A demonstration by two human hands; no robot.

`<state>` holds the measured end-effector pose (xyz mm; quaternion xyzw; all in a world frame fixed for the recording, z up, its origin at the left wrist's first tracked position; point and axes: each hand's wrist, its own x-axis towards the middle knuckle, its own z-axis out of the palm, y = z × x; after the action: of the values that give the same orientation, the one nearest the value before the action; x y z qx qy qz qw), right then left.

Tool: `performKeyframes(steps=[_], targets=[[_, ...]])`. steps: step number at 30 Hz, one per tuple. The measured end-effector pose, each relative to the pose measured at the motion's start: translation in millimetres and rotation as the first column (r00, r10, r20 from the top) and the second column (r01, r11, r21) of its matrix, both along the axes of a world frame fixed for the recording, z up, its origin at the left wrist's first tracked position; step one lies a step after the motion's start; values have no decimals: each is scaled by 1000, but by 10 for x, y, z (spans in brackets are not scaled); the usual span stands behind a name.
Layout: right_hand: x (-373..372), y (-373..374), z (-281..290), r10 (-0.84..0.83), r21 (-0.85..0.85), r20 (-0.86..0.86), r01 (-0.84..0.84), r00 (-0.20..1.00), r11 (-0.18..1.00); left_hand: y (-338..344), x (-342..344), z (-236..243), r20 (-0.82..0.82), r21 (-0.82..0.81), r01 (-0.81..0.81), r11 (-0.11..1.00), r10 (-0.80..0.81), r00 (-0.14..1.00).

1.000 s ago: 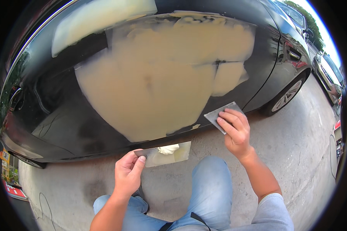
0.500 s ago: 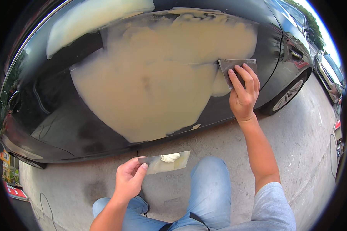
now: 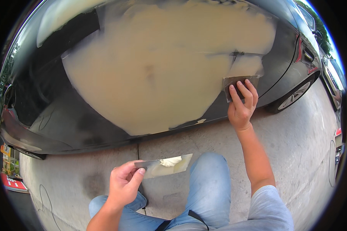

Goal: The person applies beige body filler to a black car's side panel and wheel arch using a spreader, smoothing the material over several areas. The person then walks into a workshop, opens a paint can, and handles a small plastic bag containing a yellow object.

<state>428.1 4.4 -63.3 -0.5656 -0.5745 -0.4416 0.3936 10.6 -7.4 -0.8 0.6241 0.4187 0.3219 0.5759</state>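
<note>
My right hand (image 3: 242,106) presses a thin dark spreader (image 3: 232,85) flat against the car door, its fingers spread over the back of the blade. Beige body filler (image 3: 150,77) covers a wide patch of the dark car panel (image 3: 50,115), and a freshly smeared area lies just above the spreader. A small dark gap shows in the filler a little higher up. Low in front of me, my left hand (image 3: 125,183) pinches one end of a flat metal filler plate (image 3: 154,171) between thumb and fingers. On that plate sits a lump of pale filler paste (image 3: 171,161).
A second filler patch (image 3: 58,17) is on the car at the upper left. The rear wheel (image 3: 294,94) and door handle (image 3: 308,54) are at right, with another parked car (image 3: 332,82) beyond. My knees are above the concrete floor (image 3: 189,144); a thin cable lies at lower left.
My right hand has drawn the spreader downward, leaving new filler above it right of the main patch. My left hand with the plate has shifted slightly left and down. The view has tilted a little.
</note>
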Motion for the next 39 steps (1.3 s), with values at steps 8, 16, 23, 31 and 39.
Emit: performKeyframes(steps=[8,16,23,31,39], targets=[[-87,-47,-504,18,-58,-43,-20,999,998,-41,-19,44,-19,2,-9,1000,9,1000],[-746,-667,-75,351,58,-877,-653,328,755,16,159,-37,84,-81,98,992,-91,992],[-1004,-1033,400,221,165,-966,-978,-133,131,44,353,-60,-141,1,174,985,-172,975],[-56,-846,569,217,-175,-288,-274,933,946,57,156,-17,106,21,-12,1000,9,994],[316,-220,86,-12,92,-245,35,969,995,8,118,-59,59,17,44,999,-45,997]])
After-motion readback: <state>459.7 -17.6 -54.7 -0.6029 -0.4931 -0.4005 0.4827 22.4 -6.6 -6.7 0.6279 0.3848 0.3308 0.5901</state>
